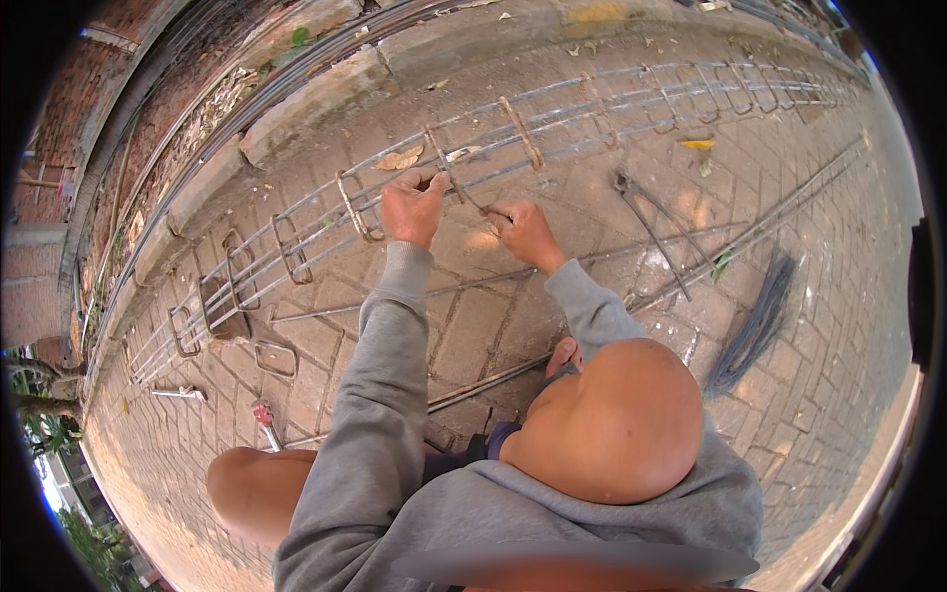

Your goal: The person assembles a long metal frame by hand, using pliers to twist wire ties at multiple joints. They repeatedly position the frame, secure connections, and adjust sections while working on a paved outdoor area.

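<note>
The step in hand seems best done with the stirrup [435, 148] kept square to the long bars, and any wire drawn snug at the crossing without being overtwisted (a judgement, since the crossing itself is partly hidden by the fingers). The left hand [412, 207] is curled at that stirrup, thumb against it; whether it is clamped there cannot be told. By the right hand [526, 234] a thin dark piece [473, 205] is pinched, thumb and fingers together; wire or tool cannot be made out. The bar cage [520, 131] is laid along the kerb-side edge of the paving [819, 395], just beside the kerb [321, 111]. Steadiness is probably best given by the left hand while pull is applied by the right. No true container is seen; the nearest to one is the cage, by whose rings the long bars are enclosed. Outside it, toward the paving's left edge, a loose stirrup [277, 344] is left with only paving showing within, and a wire bundle [755, 331] is laid toward the right edge.
</note>
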The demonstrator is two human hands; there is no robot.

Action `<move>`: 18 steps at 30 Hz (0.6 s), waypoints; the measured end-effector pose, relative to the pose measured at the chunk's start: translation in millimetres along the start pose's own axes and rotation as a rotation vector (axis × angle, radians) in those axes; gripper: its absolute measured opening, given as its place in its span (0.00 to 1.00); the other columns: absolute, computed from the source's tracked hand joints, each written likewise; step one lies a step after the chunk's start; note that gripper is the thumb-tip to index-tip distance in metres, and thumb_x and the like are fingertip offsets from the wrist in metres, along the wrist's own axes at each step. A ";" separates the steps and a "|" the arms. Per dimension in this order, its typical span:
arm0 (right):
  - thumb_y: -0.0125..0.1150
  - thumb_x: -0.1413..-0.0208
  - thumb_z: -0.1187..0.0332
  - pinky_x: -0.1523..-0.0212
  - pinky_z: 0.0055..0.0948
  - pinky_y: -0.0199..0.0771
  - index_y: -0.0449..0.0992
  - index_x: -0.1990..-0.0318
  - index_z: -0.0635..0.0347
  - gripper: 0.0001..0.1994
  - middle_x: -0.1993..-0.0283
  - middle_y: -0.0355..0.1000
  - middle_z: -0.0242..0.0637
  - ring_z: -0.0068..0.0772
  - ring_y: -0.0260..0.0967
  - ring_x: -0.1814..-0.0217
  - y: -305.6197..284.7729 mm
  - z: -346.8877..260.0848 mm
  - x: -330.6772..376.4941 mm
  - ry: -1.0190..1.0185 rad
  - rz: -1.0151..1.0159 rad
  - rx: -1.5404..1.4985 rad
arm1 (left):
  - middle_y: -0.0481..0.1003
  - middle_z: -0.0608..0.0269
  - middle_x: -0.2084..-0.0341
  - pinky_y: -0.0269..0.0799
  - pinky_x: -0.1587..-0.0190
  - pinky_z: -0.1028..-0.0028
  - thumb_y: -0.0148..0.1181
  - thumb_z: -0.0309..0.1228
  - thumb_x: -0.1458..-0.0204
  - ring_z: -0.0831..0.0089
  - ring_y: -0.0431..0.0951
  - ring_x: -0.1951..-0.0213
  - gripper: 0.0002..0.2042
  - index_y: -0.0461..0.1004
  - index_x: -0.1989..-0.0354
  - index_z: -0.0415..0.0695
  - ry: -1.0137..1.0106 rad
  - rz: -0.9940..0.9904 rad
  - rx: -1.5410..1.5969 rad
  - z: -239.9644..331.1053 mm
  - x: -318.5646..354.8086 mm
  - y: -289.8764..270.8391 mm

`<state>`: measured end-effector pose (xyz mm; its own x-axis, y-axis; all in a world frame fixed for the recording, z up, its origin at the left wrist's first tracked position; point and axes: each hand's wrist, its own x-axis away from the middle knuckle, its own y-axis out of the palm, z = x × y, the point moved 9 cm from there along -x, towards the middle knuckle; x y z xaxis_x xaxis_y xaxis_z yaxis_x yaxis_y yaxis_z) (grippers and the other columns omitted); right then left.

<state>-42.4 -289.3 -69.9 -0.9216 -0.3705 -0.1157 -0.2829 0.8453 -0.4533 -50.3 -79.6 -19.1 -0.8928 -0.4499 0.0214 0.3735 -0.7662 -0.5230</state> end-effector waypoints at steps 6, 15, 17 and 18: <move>0.61 0.40 0.70 0.66 0.34 0.71 0.86 0.53 0.65 0.13 0.74 0.76 0.39 0.30 0.71 0.70 9.3 -1.7 20.3 0.350 -0.118 -0.338 | 0.83 0.65 0.58 0.75 0.48 0.61 0.77 0.34 0.53 0.58 0.80 0.50 0.14 0.85 0.58 0.48 0.736 -0.046 -0.187 32.8 45.4 -3.8; 0.65 0.38 0.70 0.74 0.26 0.64 0.84 0.54 0.69 0.11 0.76 0.70 0.24 0.15 0.62 0.74 13.5 -21.7 32.1 0.188 0.031 -0.330 | 0.79 0.67 0.55 0.70 0.51 0.59 0.76 0.30 0.53 0.62 0.76 0.47 0.12 0.84 0.58 0.49 0.915 0.062 -0.394 31.7 63.7 12.9; 0.65 0.39 0.70 0.73 0.28 0.66 0.84 0.57 0.69 0.10 0.77 0.72 0.28 0.17 0.64 0.75 17.4 -26.0 39.2 0.183 0.103 -0.285 | 0.79 0.67 0.56 0.70 0.52 0.60 0.75 0.29 0.52 0.62 0.77 0.48 0.11 0.83 0.60 0.49 0.993 0.066 -0.414 32.7 66.2 15.3; 0.65 0.39 0.70 0.73 0.29 0.67 0.83 0.58 0.69 0.10 0.77 0.73 0.31 0.19 0.66 0.76 18.9 -28.3 43.0 0.183 0.129 -0.269 | 0.78 0.67 0.56 0.70 0.53 0.60 0.74 0.29 0.52 0.62 0.77 0.49 0.10 0.83 0.60 0.48 1.032 0.068 -0.421 33.0 67.6 17.2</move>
<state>-94.9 -278.4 -58.4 -0.9797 -0.1998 0.0150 -0.1989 0.9607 -0.1938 -95.9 -138.3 1.5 -0.7276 0.2619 -0.6341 0.4895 -0.4495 -0.7473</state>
